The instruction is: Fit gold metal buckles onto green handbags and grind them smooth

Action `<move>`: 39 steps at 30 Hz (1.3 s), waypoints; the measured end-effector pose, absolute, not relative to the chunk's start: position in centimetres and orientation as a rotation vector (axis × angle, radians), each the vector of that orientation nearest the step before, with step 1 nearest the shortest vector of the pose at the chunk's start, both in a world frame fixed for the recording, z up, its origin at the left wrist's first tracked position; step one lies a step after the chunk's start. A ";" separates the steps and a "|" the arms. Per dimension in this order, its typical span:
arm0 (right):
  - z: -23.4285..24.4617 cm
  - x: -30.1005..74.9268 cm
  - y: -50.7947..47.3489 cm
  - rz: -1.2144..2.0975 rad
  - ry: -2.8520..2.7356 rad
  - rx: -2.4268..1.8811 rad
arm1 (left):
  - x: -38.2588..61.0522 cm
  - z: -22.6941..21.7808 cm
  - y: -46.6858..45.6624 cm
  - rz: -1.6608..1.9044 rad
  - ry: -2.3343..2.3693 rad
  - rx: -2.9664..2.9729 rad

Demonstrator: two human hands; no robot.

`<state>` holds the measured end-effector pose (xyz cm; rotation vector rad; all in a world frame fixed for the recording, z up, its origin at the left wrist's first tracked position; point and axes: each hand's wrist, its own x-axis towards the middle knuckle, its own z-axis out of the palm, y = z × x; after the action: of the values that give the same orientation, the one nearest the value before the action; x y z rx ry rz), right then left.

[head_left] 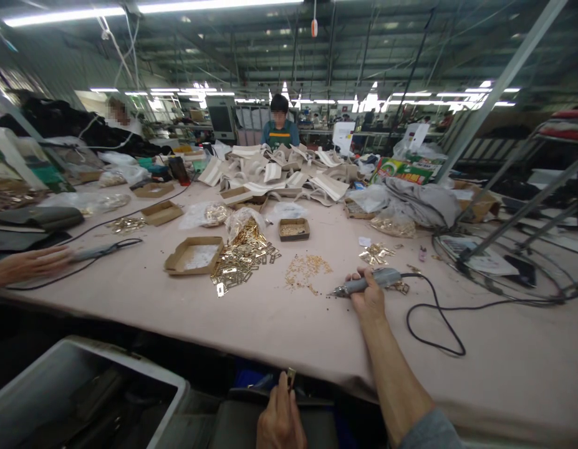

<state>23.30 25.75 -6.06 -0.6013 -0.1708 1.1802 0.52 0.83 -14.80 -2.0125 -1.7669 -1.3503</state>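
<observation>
My right hand (369, 296) is closed around a grey electric screwdriver (386, 276), its bit pointing left, close above the table. Small dark screws and a spread of tiny gold pieces (307, 272) lie near the tip. At the table's front edge, my left hand (280, 416) pinches a small gold metal plate (291, 376) between thumb and fingers. Beneath that hand is a dark grey-olive piece (237, 424), apparently a bag or panel; much of it is out of frame. A heap of gold metal plates (244, 259) spills from a plastic bag on the table.
Cardboard trays (171, 265) and a small box (293, 236) stand mid-table. A co-worker's hand (40, 265) touches another screwdriver (95, 251) at left. A black cord (450, 340) loops at right. A grey bin (176, 393) sits lower left. Pale strips (274, 171) are piled before a seated person.
</observation>
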 end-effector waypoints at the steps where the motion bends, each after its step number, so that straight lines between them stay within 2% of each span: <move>1: -6.1 23.3 25.8 1.177 -0.168 -0.602 | 0.5 -14.8 0.8 -1.351 -1.766 -2.013; 19: -5.9 23.0 25.9 1.138 -0.167 -0.623 | 0.2 -15.5 0.5 -1.393 -1.789 -2.062; 25: -4.9 22.8 25.3 1.151 -0.194 -0.611 | 0.0 -15.1 0.6 -1.544 -1.872 -2.049; 33: -0.3 21.8 20.0 1.209 -0.292 -0.496 | -1.0 -10.3 0.4 -1.806 -2.230 -2.299; 39: 1.8 18.3 12.3 1.288 -0.378 -0.549 | -1.3 -7.2 0.5 -2.145 -2.699 -2.180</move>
<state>18.28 12.34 1.80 -0.5487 -0.3781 1.2879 -1.25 0.54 -7.19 -2.1798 -2.6995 -2.1445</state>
